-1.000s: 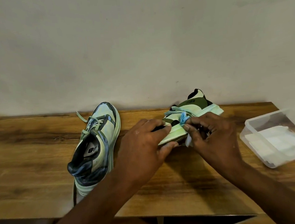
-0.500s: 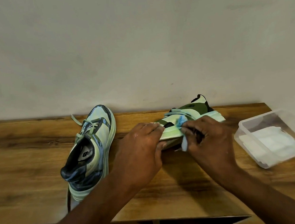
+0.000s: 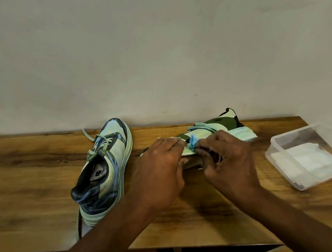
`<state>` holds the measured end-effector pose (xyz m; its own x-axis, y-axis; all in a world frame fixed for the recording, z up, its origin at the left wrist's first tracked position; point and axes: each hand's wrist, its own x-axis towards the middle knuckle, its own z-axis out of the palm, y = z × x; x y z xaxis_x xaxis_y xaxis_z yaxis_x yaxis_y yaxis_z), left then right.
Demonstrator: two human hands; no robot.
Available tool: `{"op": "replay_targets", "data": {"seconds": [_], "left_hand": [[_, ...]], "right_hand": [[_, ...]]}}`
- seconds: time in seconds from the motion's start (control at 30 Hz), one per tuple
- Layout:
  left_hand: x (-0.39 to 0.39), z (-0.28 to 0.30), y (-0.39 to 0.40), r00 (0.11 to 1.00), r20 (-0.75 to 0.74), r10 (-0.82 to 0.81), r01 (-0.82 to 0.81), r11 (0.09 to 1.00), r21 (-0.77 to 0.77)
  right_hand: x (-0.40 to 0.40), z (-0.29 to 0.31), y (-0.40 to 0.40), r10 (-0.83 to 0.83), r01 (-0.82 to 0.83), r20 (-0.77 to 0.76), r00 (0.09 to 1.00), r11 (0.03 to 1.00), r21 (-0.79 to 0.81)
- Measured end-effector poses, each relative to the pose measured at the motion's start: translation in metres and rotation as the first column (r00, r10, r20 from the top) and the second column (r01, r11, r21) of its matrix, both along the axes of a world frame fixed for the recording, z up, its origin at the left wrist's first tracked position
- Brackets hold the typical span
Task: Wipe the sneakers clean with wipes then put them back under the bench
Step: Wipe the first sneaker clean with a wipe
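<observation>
**Wiping the second sneaker's sidewall**

On the wooden bench top (image 3: 34, 160), the person works on the green sneaker (image 3: 218, 124), which lies tipped onto its side near the wall, heel to the right. The left hand (image 3: 160, 172) grips its toe end, fingers curled over the upper and thumb under the sole edge, steadying it. The right hand (image 3: 227, 160) is closed around a small blue wipe (image 3: 194, 142), bunched between fingertips and thumb and pressed against the pale midsole just beside the left hand's fingers.

The other sneaker (image 3: 105, 170) stands upright to the left, toe to the wall, a lace trailing over the bench's front edge — apart from both hands. A clear plastic tub (image 3: 282, 156) with white wipes (image 3: 310, 158) inside sits at the right end of the bench.

To do this step well, the left hand should likely keep the shoe pinned so it does not skid, while the right runs the wipe along the midsole in short, firm strokes, turning the wad to a fresh face as it soils. The bunched wipe covers little area; opening it out would probably clean faster. The shoe will need rolling to reach the far side and heel — whether the upright sneaker has been cleaned cannot be told.
</observation>
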<state>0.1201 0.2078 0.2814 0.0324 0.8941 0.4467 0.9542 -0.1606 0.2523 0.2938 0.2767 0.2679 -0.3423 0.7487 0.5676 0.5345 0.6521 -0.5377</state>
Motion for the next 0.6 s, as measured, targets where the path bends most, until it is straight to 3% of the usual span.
{"op": "replay_targets", "data": {"seconds": [0.07,0.27,0.37,0.47,0.6], "left_hand": [[-0.002,0.0,0.0,1.0,0.004,-0.008,0.008,1.0,0.013],[-0.001,-0.001,0.001,1.0,0.016,0.004,-0.004,1.0,0.008],[0.001,0.001,0.001,1.0,0.015,0.009,-0.008,1.0,-0.009],[0.0,0.001,-0.001,1.0,0.007,0.001,-0.001,1.0,-0.009],[-0.001,0.001,-0.001,1.0,0.008,0.008,-0.008,1.0,-0.002]], "right_hand": [[0.003,0.0,-0.002,0.042,-0.042,0.022,0.999,0.999,0.006],[0.032,-0.001,0.033,-0.181,0.182,0.062,0.982,0.983,-0.026],[0.015,-0.002,0.015,-0.09,0.09,-0.023,0.996,0.996,-0.013],[0.01,-0.005,0.0,0.043,-0.044,0.019,0.999,0.999,0.02],[0.034,-0.001,0.026,-0.14,0.139,0.083,0.987,0.99,0.014]]}}
